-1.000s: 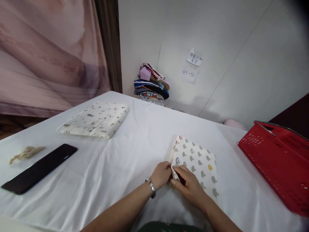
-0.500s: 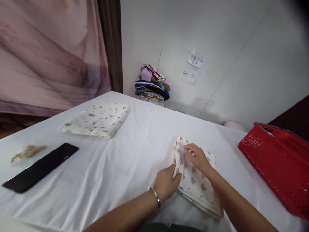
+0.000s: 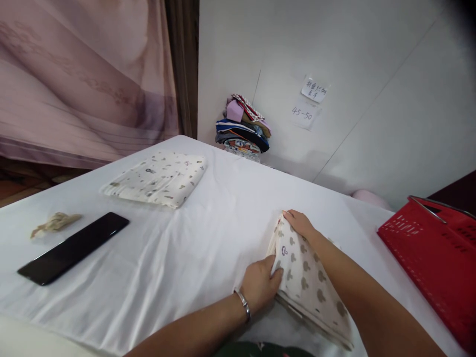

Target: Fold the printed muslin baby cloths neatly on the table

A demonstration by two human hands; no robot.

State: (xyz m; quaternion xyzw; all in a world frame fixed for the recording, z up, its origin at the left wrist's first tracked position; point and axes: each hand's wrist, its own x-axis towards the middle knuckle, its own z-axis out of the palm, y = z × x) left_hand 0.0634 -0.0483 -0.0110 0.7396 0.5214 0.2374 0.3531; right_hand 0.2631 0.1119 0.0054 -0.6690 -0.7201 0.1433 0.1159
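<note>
A white cloth (image 3: 303, 277) printed with grey-brown mouse-head shapes lies folded in layers close in front of me, right of the middle. Its left edge is pinched by my left hand (image 3: 260, 282), thumb on top and fingers tucked beneath. My right hand (image 3: 299, 223) grips the far corner of the same cloth, its fingertips closed over the edge. The near right corner of the cloth looks slightly raised off the table. A bracelet (image 3: 243, 304) circles my left wrist.
Another folded printed cloth (image 3: 159, 178) lies far left on the white-covered table (image 3: 219, 218). A black phone-like slab (image 3: 74, 248) and a crumpled beige scrap (image 3: 56, 221) lie nearer. A red basket (image 3: 427, 263) stands at right. Folded fabrics (image 3: 243, 129) are stacked by the wall.
My right hand has moved from the top of the cloth to its far corner and closed on it. The left hand keeps its hold. The view has shifted slightly.
</note>
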